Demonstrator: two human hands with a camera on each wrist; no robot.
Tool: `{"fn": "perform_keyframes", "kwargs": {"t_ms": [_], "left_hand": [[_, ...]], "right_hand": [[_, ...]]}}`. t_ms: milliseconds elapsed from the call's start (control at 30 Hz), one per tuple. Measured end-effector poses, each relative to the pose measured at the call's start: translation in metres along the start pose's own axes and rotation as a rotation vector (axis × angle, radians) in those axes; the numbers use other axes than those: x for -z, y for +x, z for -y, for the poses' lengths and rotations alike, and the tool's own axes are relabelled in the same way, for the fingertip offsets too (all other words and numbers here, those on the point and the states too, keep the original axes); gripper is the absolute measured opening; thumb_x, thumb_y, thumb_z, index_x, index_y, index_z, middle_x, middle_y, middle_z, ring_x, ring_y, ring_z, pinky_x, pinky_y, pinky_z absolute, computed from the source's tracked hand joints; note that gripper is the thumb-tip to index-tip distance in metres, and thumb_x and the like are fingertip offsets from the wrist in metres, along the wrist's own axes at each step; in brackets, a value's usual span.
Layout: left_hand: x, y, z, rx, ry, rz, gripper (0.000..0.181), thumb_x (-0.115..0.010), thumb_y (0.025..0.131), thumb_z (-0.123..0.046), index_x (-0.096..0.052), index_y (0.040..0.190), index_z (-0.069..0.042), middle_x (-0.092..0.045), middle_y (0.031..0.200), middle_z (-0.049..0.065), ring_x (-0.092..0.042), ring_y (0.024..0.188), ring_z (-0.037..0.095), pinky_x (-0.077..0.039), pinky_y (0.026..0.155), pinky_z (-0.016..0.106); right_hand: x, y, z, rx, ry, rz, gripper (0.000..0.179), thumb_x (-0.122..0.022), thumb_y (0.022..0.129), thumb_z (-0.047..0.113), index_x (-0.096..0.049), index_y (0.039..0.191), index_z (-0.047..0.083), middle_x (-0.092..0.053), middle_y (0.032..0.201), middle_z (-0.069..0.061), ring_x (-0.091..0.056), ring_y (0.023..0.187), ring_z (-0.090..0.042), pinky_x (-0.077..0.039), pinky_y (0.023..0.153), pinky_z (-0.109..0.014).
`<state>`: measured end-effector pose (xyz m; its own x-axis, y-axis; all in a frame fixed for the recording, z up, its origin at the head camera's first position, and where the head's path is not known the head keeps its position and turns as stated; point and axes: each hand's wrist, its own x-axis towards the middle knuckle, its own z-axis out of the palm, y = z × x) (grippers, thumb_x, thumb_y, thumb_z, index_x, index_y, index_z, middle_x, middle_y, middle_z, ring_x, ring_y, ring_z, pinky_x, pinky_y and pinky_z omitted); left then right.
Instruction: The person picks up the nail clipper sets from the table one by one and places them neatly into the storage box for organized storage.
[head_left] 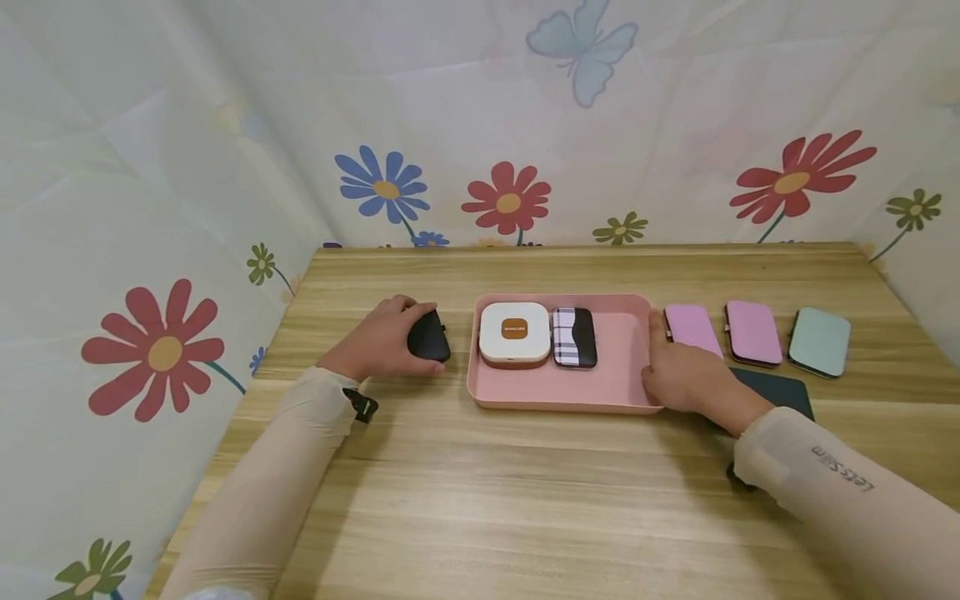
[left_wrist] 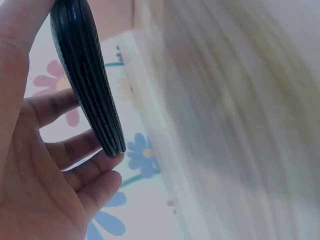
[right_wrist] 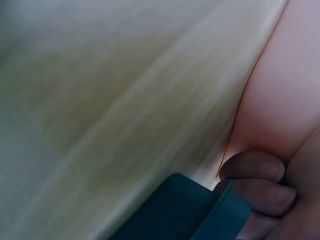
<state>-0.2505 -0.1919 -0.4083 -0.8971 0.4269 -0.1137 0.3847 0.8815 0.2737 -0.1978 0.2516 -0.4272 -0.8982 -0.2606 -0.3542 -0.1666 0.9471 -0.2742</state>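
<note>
Left hand [head_left: 381, 340] holds the black case [head_left: 429, 337] between thumb and fingers, off the pink tray's [head_left: 562, 407] left edge, toward the left edge of the table [head_left: 510, 500]; whether the case rests there, cannot tell. Right hand [head_left: 686, 375] grips the tray's right edge, fingers curled. Best handling, I judge: light, even pressure on the case, steady hold at the rim, knuckles clear of the nearest lilac case [head_left: 692, 327]

Pink tray [head_left: 619, 354]: shallow, rectangular, rounded corners; flat on the wooden table [head_left: 525, 492], right hand [head_left: 690, 375] at its right wall.
Black case [head_left: 429, 337]: closed, textured, seamed edge; tilted in the left hand [head_left: 386, 337], left of the tray, apart.
</note>
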Motion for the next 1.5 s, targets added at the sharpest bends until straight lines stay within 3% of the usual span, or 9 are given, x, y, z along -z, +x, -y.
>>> {"fn": "perform_keyframes", "kwargs": {"t_ms": [267, 367, 667, 833, 933, 1033, 1233, 1500], "left_hand": [[0.006, 0.003, -0.018, -0.035, -0.015, -0.012, 0.107, -0.080, 0.067, -0.068, -0.039, 0.155, -0.022, -0.041, 0.146, 0.014, -0.045, 0.124, 0.031, -0.050, 0.096, 0.048], [0.006, 0.005, -0.023, -0.047, -0.002, -0.012, 0.108, -0.079, 0.068, -0.070, -0.039, 0.155, -0.021, -0.041, 0.146, 0.013, -0.045, 0.123, 0.030, -0.050, 0.096, 0.046], [0.007, 0.011, -0.038, -0.098, 0.017, -0.041, 0.108, -0.078, 0.066, -0.071, -0.040, 0.154, -0.022, -0.042, 0.146, 0.012, -0.045, 0.125, 0.029, -0.050, 0.097, 0.045], [0.010, 0.017, -0.058, -0.140, 0.009, -0.049, 0.105, -0.079, 0.066, -0.070, -0.043, 0.152, -0.021, -0.044, 0.144, 0.010, -0.044, 0.125, 0.028, -0.051, 0.097, 0.044], [0.012, 0.022, -0.072, -0.167, 0.021, -0.044, 0.105, -0.078, 0.067, -0.072, -0.043, 0.152, -0.022, -0.045, 0.143, 0.009, -0.044, 0.124, 0.026, -0.050, 0.098, 0.042], [0.014, 0.028, -0.087, -0.189, 0.030, -0.033, 0.105, -0.077, 0.067, -0.073, -0.041, 0.153, -0.025, -0.045, 0.144, 0.008, -0.044, 0.124, 0.025, -0.051, 0.097, 0.041], [0.017, 0.041, -0.116, -0.203, 0.028, -0.026, 0.102, -0.077, 0.068, -0.071, -0.041, 0.153, -0.028, -0.044, 0.144, 0.004, -0.045, 0.124, 0.021, -0.054, 0.093, 0.037], [0.015, 0.055, -0.145, -0.252, 0.100, -0.026, 0.102, -0.074, 0.067, -0.076, -0.041, 0.152, -0.029, -0.045, 0.143, 0.002, -0.045, 0.124, 0.018, -0.052, 0.095, 0.032]], "right_hand": [[0.000, 0.000, -0.011, 0.152, 0.117, 0.032, 0.091, -0.042, 0.097, 0.015, 0.030, 0.145, -0.014, -0.060, 0.064, -0.003, -0.047, 0.055, -0.013, -0.040, 0.057, -0.031], [-0.001, -0.001, -0.012, 0.152, 0.125, 0.035, 0.091, -0.042, 0.098, 0.015, 0.031, 0.145, -0.012, -0.059, 0.066, -0.002, -0.049, 0.059, -0.013, -0.042, 0.064, -0.031], [-0.003, -0.002, -0.013, 0.122, 0.136, 0.024, 0.089, -0.041, 0.099, 0.017, 0.029, 0.147, -0.010, -0.059, 0.071, -0.007, -0.049, 0.060, -0.016, -0.040, 0.061, -0.031], [-0.004, -0.002, -0.014, 0.126, 0.133, 0.013, 0.089, -0.041, 0.099, 0.016, 0.029, 0.147, -0.011, -0.063, 0.073, -0.011, -0.053, 0.061, -0.017, -0.043, 0.062, -0.033], [-0.004, -0.001, -0.014, 0.140, 0.113, -0.011, 0.090, -0.043, 0.098, 0.017, 0.027, 0.147, -0.012, -0.070, 0.094, -0.026, -0.061, 0.072, -0.019, -0.048, 0.071, -0.038], [-0.005, -0.001, -0.014, 0.143, 0.099, -0.026, 0.090, -0.043, 0.099, 0.017, 0.026, 0.147, -0.013, -0.065, 0.114, -0.035, -0.063, 0.081, -0.020, -0.049, 0.078, -0.041], [-0.004, 0.000, -0.014, 0.141, 0.091, -0.006, 0.090, -0.042, 0.099, 0.017, 0.029, 0.147, -0.010, -0.069, 0.089, -0.017, -0.058, 0.067, -0.016, -0.045, 0.067, -0.034], [-0.002, 0.001, -0.011, 0.141, 0.082, -0.008, 0.091, -0.043, 0.098, 0.015, 0.030, 0.146, -0.011, -0.070, 0.094, -0.020, -0.059, 0.069, -0.017, -0.046, 0.068, -0.035]]}}
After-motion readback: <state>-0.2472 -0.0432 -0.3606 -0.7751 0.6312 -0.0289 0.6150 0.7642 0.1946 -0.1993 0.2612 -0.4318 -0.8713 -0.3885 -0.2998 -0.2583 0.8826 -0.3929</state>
